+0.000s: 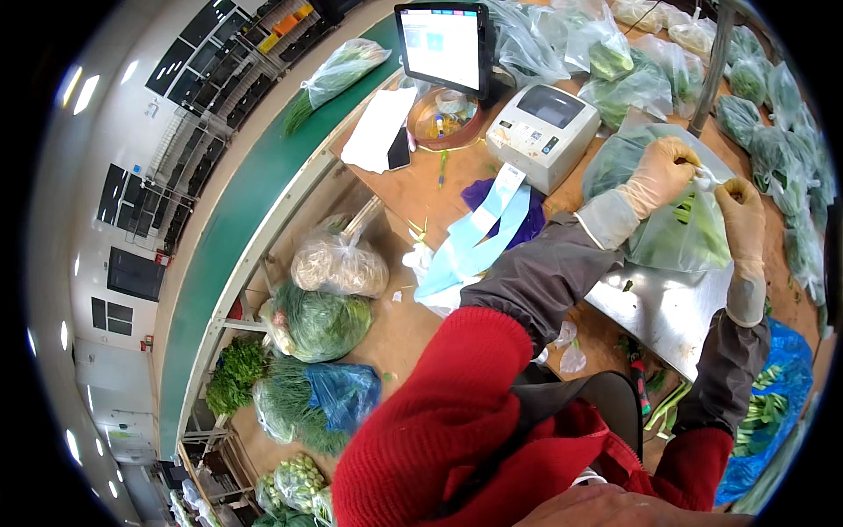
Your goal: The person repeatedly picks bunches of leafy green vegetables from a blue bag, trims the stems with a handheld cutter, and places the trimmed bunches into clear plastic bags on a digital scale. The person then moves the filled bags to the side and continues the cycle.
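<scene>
Left hand: we see our gloved left hand curled, thumb and fingers pinched together on the gathered neck of a clear bag.
Right hand: our gloved right hand is bent inward, thumb and fingers closed on the bag's top, just across the neck.
Grip detail: a white twist of film sits between the hands – we cannot make out exactly how the fingertips meet it.
Bag: the clear bag hangs below our hands at the metal plate; leafy greens show through, blurred by the plastic.
Metal plate: our left sleeve hides part of its near side.
Left of the plate: pale blue strips lie over a purple item whose shape we cannot tell.
Beyond: a label printer stands near a lit screen, too washed out for us to read.
Right side: greens fill a blue bag, partly covered by our right sleeve.
Edges: bagged vegetables crowd the far right – the lens's dark rim cuts some off.
</scene>
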The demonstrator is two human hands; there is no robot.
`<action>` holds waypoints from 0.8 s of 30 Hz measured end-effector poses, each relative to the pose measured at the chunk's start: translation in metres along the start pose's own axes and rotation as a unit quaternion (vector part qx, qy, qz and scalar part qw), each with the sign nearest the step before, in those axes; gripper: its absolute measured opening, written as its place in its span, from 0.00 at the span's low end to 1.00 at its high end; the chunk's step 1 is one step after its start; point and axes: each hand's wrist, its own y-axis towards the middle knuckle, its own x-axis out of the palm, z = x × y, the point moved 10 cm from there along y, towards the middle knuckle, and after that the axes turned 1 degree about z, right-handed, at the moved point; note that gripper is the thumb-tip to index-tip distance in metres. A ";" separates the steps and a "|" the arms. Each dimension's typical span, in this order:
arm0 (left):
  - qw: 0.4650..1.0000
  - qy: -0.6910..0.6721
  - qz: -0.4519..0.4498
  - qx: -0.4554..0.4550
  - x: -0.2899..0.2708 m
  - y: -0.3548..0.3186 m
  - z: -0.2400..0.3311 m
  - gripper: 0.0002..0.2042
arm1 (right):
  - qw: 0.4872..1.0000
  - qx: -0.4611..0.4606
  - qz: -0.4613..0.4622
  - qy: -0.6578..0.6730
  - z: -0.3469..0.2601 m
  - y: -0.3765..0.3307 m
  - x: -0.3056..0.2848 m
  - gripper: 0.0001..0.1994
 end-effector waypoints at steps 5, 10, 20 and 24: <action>0.956 0.179 -0.052 0.225 0.015 -0.047 0.071 0.04 | 0.981 0.074 0.141 -0.115 0.042 0.036 -0.028 0.21; 0.983 0.115 0.037 0.141 -0.114 -0.064 0.040 0.08 | 0.987 0.102 0.020 0.124 -0.021 -0.008 -0.004 0.23; 0.891 -0.253 -0.006 -0.377 -0.287 -0.163 -0.282 0.20 | 0.924 0.195 -0.082 0.318 -0.136 -0.093 0.326 0.12; 0.826 -0.290 -0.052 -0.481 -0.276 -0.189 -0.317 0.11 | 0.993 0.057 -0.093 0.054 -0.114 -0.062 0.394 0.15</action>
